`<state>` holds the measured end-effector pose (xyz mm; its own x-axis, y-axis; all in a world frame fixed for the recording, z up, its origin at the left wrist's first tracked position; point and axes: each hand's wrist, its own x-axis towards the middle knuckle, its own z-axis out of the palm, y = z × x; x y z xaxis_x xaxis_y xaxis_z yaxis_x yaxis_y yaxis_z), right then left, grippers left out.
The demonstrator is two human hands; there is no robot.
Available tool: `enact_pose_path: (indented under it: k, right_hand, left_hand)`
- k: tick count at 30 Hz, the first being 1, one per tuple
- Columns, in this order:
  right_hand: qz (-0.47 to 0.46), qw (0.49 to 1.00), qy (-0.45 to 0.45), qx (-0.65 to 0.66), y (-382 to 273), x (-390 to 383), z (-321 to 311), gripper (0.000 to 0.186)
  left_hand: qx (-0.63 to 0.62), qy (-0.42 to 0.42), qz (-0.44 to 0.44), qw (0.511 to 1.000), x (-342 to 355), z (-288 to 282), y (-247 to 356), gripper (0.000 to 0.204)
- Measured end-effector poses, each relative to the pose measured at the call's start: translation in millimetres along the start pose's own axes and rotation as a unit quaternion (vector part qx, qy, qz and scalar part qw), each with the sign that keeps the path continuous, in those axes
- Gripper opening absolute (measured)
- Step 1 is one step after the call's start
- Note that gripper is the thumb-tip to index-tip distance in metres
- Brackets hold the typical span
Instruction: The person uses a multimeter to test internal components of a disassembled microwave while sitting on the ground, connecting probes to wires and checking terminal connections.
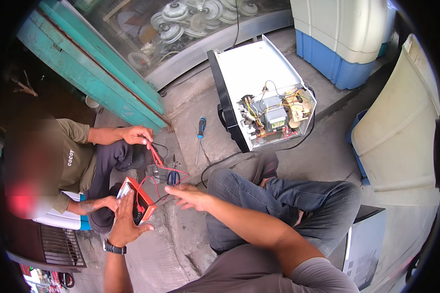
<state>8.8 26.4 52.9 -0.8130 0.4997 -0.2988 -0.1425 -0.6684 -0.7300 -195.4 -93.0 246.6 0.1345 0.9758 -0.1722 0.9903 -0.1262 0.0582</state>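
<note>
My left hand [126, 222], with a watch [114, 246] on its wrist, rests its outstretched fingers on the near edge of an orange-framed multimeter [149, 213]; the thumb is spread away. My right hand [188, 196] is open, fingers extended, beside the red test leads [156, 157] and a black lead. Whether its fingertips touch a lead I cannot tell. A co-worker sits at the left. One of their hands [138, 135] holds the red leads up, and the other hand [111, 203] is at the multimeter's far side.
An opened microwave oven [259, 63] with exposed wiring and a transformer [275, 118] lies ahead. A blue-handled screwdriver [201, 128] and dark-blue-handled pliers [173, 177] lie on the concrete. Large white-and-blue plastic tubs [335, 44] stand at the right. A grey appliance casing [366, 246] sits by my leg.
</note>
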Motion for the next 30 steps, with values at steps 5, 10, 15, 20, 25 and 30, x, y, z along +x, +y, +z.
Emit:
enact_pose_path:
  k: [5,10,15,20,25,30]
  right_hand:
    - [-0.089,0.988,-0.030,0.122,4,25,73,0.110]
    - [-0.199,0.978,0.007,0.068,13,21,74,0.052]
    - [-0.252,0.968,-0.002,0.011,14,-14,39,0.048]
    - [-0.235,0.933,-0.106,0.250,-3,-98,-29,0.075]
    - [-0.319,0.907,-0.080,0.262,-7,-184,-83,0.074]
    - [-0.383,0.879,0.025,0.283,-1,-244,-112,0.048]
  left_hand:
    - [-0.200,0.535,-0.252,0.781,-50,116,-18,0.047]
    - [-0.817,0.277,-0.187,0.470,-30,117,16,0.046]
    - [-0.770,0.244,-0.159,0.568,-17,129,30,0.045]
    - [-0.761,0.122,-0.115,0.627,-10,151,78,0.040]
    - [-0.746,0.008,-0.060,0.663,33,138,140,0.047]
    - [-0.719,-0.037,-0.043,0.692,54,140,154,0.046]
